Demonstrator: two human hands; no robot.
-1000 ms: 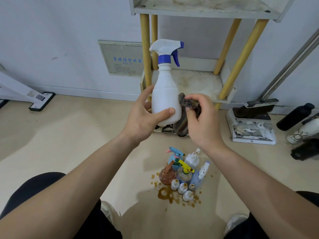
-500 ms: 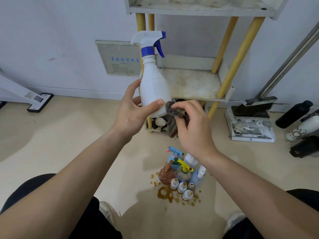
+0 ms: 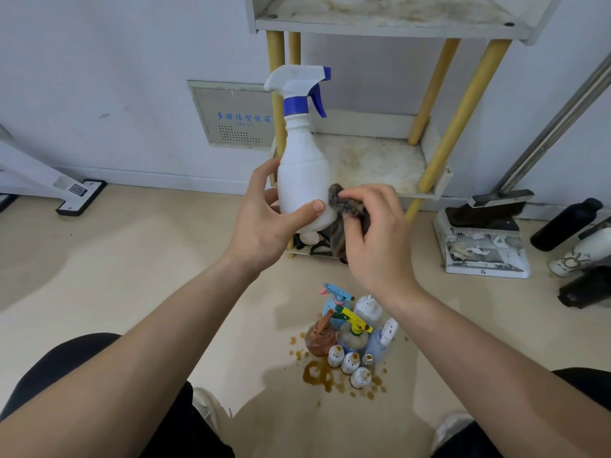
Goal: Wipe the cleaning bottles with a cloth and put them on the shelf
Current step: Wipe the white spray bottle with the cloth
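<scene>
The beige floor (image 3: 132, 259) in front of me carries a huddle of small spray bottles (image 3: 347, 338) standing in a brown spill (image 3: 317, 375); to my right a dustpan (image 3: 482, 246) and a black bottle (image 3: 565, 223) lie on it. The shelf (image 3: 373, 160) stands there too, its lower board stained and grimy

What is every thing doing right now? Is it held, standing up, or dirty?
White spray bottle: upright, gripped by the left hand.
Cloth: bunched, pinched by the right hand, pressed against the bottle.
Shelf: stained, dirty.
Floor bottles: standing clustered at a brown spill.
</scene>
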